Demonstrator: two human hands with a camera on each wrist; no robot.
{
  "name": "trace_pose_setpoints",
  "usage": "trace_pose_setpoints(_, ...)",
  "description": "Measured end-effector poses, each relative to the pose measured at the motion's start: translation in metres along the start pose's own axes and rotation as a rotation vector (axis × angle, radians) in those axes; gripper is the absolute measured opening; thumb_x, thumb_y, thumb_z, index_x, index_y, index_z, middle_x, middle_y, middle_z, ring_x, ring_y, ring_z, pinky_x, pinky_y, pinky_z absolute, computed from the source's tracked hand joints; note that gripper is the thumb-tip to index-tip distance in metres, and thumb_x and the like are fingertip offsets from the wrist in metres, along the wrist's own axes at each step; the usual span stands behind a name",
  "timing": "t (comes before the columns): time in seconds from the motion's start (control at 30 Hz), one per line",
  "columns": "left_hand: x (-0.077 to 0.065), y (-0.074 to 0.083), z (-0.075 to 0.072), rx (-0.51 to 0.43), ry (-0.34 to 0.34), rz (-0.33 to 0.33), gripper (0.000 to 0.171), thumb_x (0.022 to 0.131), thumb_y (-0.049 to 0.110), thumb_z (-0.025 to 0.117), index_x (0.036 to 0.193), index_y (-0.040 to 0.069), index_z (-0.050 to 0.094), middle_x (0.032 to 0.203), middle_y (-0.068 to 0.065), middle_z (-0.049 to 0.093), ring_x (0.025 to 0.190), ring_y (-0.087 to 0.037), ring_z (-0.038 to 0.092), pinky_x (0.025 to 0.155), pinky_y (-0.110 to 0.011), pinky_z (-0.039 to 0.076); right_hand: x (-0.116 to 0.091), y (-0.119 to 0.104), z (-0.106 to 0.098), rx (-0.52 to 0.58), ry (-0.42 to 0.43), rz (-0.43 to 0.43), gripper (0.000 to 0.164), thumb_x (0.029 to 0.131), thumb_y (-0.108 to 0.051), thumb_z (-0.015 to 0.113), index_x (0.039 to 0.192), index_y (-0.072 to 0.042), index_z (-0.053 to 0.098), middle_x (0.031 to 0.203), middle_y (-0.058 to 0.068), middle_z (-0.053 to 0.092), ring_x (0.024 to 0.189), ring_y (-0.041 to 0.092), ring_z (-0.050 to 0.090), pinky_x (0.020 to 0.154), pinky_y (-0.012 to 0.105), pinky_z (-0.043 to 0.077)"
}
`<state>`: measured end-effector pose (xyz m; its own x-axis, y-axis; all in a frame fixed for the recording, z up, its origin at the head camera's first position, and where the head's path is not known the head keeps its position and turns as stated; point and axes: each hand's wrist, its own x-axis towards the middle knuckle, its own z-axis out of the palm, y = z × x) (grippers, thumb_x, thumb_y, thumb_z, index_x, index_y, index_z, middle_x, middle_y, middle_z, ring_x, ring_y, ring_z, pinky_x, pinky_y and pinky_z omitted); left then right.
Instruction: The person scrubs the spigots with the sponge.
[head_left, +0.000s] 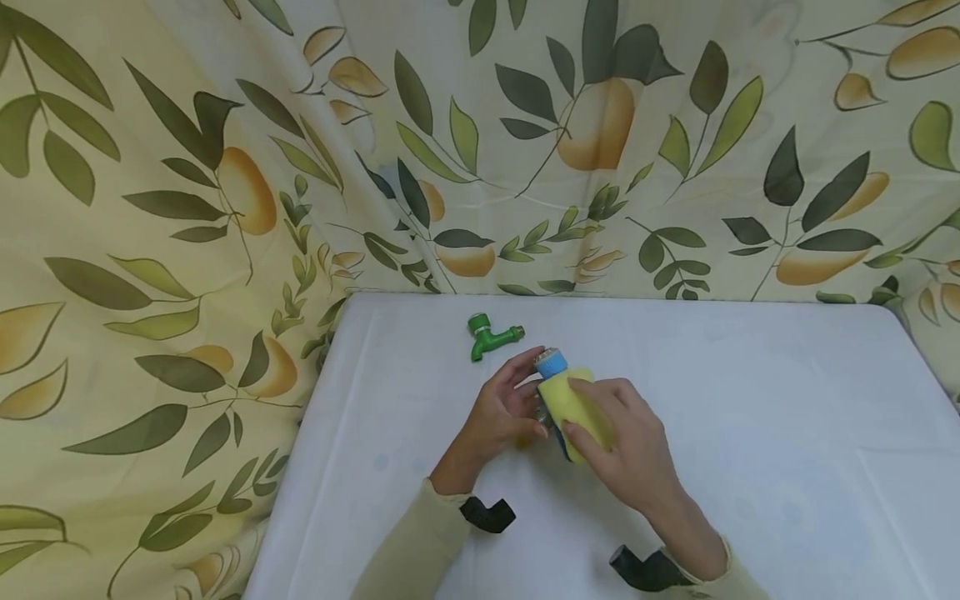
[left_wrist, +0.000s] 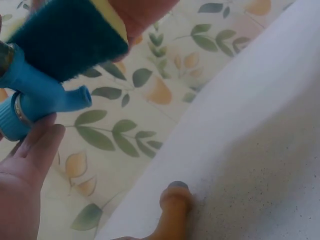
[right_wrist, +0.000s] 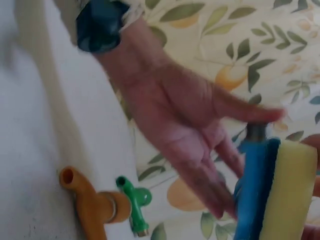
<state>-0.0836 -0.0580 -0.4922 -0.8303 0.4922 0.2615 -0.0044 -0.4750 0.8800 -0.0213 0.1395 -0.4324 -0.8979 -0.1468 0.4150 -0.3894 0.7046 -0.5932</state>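
Note:
A blue plastic tap (left_wrist: 47, 97) is held in my left hand (head_left: 502, 412), the fingers on its capped end and the thumb by its metal threaded end (right_wrist: 256, 131). My right hand (head_left: 633, 442) grips a yellow sponge (head_left: 576, 408) between thumb and fingers. Its dark green scouring side (left_wrist: 70, 40) lies against the tap's body in both wrist views. From the head view, the sponge covers most of the tap, and only one blue end shows above it.
Behind my hands a green tap (head_left: 491, 335) lies on the white table (head_left: 750, 433). An orange tap (right_wrist: 95, 205) rests on the table below my hands, mostly hidden from the head view. Leaf-patterned cloth (head_left: 225, 250) hangs at the table's back and left edges.

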Motion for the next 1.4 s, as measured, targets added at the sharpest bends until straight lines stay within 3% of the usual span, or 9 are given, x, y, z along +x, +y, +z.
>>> trace_pose_setpoints(0.23,0.002,0.006,0.003,-0.005,-0.021,0.012,0.113,0.068,0.034,0.092,0.157,0.002,0.030,0.150,-0.010,0.047,0.132,-0.017,0.057,0.111,-0.035,0.048,0.001,0.009,-0.004,0.017,0.014,-0.065,0.052,0.077,-0.019,0.084,0.127,-0.016,0.070,0.110,0.005,0.062,0.090,0.017,0.057,0.067,0.031,0.048)
trace_pose_setpoints(0.37,0.000,0.009,0.004,-0.007,-0.044,0.021,0.112,0.070,0.032,0.093,0.157,0.000,0.030,0.147,-0.008,0.048,0.131,-0.019,0.057,0.112,-0.040,0.047,0.011,0.019,-0.008,-0.060,0.073,0.058,0.050,0.083,-0.022,0.081,0.130,-0.013,0.067,0.110,0.012,0.060,0.088,0.021,0.054,0.067,0.035,0.043)
trace_pose_setpoints(0.53,-0.001,0.008,0.005,-0.021,-0.043,0.039,0.111,0.072,0.033,0.093,0.156,-0.003,0.030,0.143,-0.004,0.050,0.128,-0.018,0.058,0.110,-0.034,0.049,0.010,0.023,-0.007,-0.057,0.023,0.181,0.049,0.094,-0.028,0.071,0.138,-0.011,0.060,0.113,0.014,0.057,0.086,0.022,0.050,0.064,0.032,0.041)
trace_pose_setpoints(0.7,-0.003,0.006,0.005,-0.034,-0.014,0.029,0.108,0.072,0.034,0.093,0.154,-0.003,0.033,0.143,-0.004,0.051,0.125,-0.016,0.059,0.108,-0.031,0.050,0.000,0.020,-0.003,-0.021,0.007,0.083,0.051,0.087,-0.023,0.077,0.134,-0.009,0.063,0.114,0.013,0.058,0.090,0.021,0.053,0.066,0.033,0.044)
trace_pose_setpoints(0.87,-0.002,0.010,0.007,0.024,-0.068,0.033,0.107,0.074,0.035,0.091,0.155,-0.004,0.032,0.147,-0.006,0.047,0.129,-0.018,0.056,0.113,-0.037,0.047,0.002,0.022,-0.002,-0.004,0.068,0.087,0.051,0.089,-0.020,0.076,0.137,-0.013,0.062,0.119,0.012,0.058,0.096,0.020,0.054,0.071,0.033,0.046)
trace_pose_setpoints(1.03,-0.003,0.012,0.009,0.050,-0.091,0.019,0.108,0.076,0.040,0.089,0.154,-0.007,0.031,0.143,-0.004,0.049,0.128,-0.015,0.058,0.112,-0.035,0.047,0.001,0.020,-0.006,0.000,0.094,-0.052,0.054,0.079,-0.014,0.081,0.131,-0.011,0.067,0.114,0.012,0.060,0.093,0.022,0.055,0.070,0.032,0.046)
trace_pose_setpoints(1.13,-0.004,0.013,0.011,0.061,-0.100,0.005,0.108,0.077,0.041,0.089,0.154,-0.008,0.032,0.141,-0.005,0.050,0.125,-0.014,0.059,0.111,-0.036,0.048,0.003,0.019,-0.006,-0.016,0.113,-0.052,0.055,0.079,-0.015,0.082,0.132,-0.012,0.067,0.114,0.012,0.059,0.092,0.019,0.054,0.070,0.029,0.045)
trace_pose_setpoints(1.27,-0.005,0.013,0.012,0.111,-0.124,0.009,0.106,0.077,0.040,0.088,0.154,-0.007,0.032,0.152,-0.019,0.044,0.131,-0.014,0.056,0.114,-0.040,0.045,0.005,0.019,-0.008,-0.024,0.089,-0.091,0.054,0.078,-0.021,0.083,0.130,-0.015,0.069,0.114,0.010,0.059,0.091,0.017,0.054,0.068,0.030,0.046)
trace_pose_setpoints(1.4,-0.004,0.014,0.014,0.208,-0.150,0.023,0.096,0.080,0.031,0.087,0.153,-0.003,0.036,0.154,-0.028,0.039,0.134,-0.025,0.054,0.115,-0.053,0.040,0.011,0.021,-0.012,-0.046,0.097,-0.105,0.055,0.076,-0.021,0.085,0.129,-0.014,0.069,0.111,0.012,0.058,0.090,0.019,0.055,0.067,0.033,0.047)
